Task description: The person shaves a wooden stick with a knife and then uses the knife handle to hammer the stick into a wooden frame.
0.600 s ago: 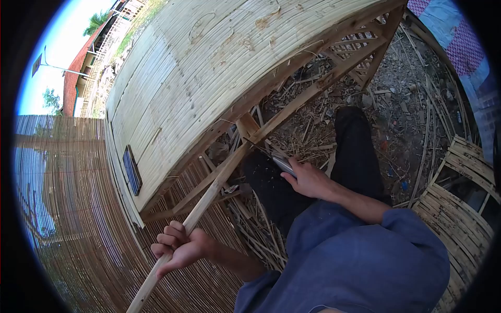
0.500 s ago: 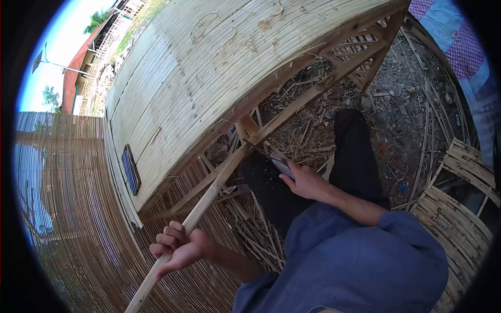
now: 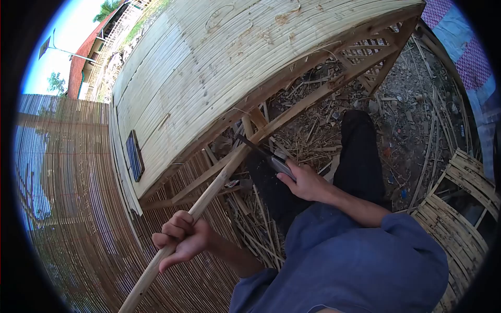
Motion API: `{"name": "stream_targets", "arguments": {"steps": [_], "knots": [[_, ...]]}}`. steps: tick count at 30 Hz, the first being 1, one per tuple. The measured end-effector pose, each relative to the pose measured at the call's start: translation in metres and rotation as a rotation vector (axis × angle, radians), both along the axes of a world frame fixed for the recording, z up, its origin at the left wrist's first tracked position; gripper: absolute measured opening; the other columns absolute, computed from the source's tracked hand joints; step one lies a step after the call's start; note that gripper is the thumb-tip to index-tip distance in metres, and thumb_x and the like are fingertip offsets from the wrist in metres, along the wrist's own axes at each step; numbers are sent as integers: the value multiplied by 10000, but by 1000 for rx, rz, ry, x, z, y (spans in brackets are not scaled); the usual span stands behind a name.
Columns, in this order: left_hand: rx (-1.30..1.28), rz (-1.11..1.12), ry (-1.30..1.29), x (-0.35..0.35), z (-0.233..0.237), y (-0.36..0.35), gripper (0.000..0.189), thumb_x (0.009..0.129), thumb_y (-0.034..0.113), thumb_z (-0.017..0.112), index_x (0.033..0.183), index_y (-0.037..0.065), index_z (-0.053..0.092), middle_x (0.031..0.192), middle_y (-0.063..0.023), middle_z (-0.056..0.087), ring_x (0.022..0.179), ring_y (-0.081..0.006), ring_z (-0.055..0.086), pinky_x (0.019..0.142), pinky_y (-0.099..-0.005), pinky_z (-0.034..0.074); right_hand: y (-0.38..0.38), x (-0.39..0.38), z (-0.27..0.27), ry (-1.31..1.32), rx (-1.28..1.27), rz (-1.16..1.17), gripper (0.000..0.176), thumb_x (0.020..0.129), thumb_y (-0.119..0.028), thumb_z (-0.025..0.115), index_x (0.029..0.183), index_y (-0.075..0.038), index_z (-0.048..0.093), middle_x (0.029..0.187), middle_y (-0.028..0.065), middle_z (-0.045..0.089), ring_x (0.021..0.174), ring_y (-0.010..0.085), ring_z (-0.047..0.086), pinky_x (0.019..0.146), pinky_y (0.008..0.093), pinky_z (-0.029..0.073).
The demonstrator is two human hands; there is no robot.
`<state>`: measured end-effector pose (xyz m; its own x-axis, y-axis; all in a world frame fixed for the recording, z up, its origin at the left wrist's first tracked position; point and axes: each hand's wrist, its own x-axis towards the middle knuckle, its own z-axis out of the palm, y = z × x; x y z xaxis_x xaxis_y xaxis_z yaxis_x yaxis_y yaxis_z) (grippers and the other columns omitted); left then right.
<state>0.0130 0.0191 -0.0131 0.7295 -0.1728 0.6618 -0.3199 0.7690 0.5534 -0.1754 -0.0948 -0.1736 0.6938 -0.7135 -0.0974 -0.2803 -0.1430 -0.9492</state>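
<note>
My left hand (image 3: 185, 239) is wrapped round a long pale bamboo strip (image 3: 213, 189), which slants from the lower left up to the table's cross rail (image 3: 297, 113). In my right hand (image 3: 308, 182) is a knife (image 3: 282, 166), its grey handle inside my closed fingers. The dark blade points up and left and overlaps the strip's far end near the rail. Both hands are below the front edge of the bamboo-topped table (image 3: 219, 78).
A dark phone-like slab (image 3: 134, 156) lies on the table's left end. Bamboo offcuts (image 3: 308, 135) litter the ground round my legs. A slatted bamboo screen (image 3: 68, 198) stands at left, a slatted bamboo frame (image 3: 451, 219) lies at right. Patterned cloth (image 3: 464, 52) hangs upper right.
The knife blade has turned and now shows its length, reaching further up and left across the strip's end. The view has shifted slightly; my left hand keeps its grip on the strip.
</note>
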Motion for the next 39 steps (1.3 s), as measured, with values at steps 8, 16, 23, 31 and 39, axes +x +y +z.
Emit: {"name": "stream_targets", "arguments": {"steps": [8, 16, 23, 31, 39], "knots": [[18, 136, 73, -1, 0, -1, 664, 797, 806, 331, 662, 165, 221, 470, 49, 156, 419, -54, 84, 376, -223, 115, -14, 6, -2, 132, -57, -29, 384, 940, -325, 539, 1070, 33, 495, 710, 252, 614, 699, 423, 634, 632, 476, 480], [27, 122, -22, -9, 0, -4, 655, 811, 793, 331, 653, 164, 236, 451, 49, 177, 386, -49, 109, 354, -224, 127, -29, -1, -14, 214, -7, 7, 405, 947, -351, 514, 1066, 36, 493, 714, 269, 607, 696, 437, 629, 647, 494, 479], [-20, -22, -99, -18, 1, -11, 652, 816, 788, 330, 647, 165, 232, 446, 49, 182, 380, -47, 104, 347, -217, 123, -41, -3, -31, 241, 54, -5, 423, 939, -343, 527, 1091, 50, 489, 747, 278, 611, 731, 435, 634, 663, 489, 487], [18, 265, 52, -20, 8, -18, 644, 828, 785, 298, 657, 169, 219, 468, 51, 158, 398, -48, 100, 364, -219, 115, -28, -9, -23, 224, 0, -4, 445, 939, -352, 513, 1120, 53, 486, 824, 287, 628, 804, 453, 630, 717, 502, 501], [84, 407, 83, -11, 12, -21, 635, 844, 770, 300, 655, 170, 214, 483, 48, 154, 419, -55, 103, 376, -225, 119, -24, -2, -19, 211, -42, -11, 405, 943, -346, 511, 1050, 43, 487, 794, 285, 626, 780, 457, 630, 687, 506, 505]]}}
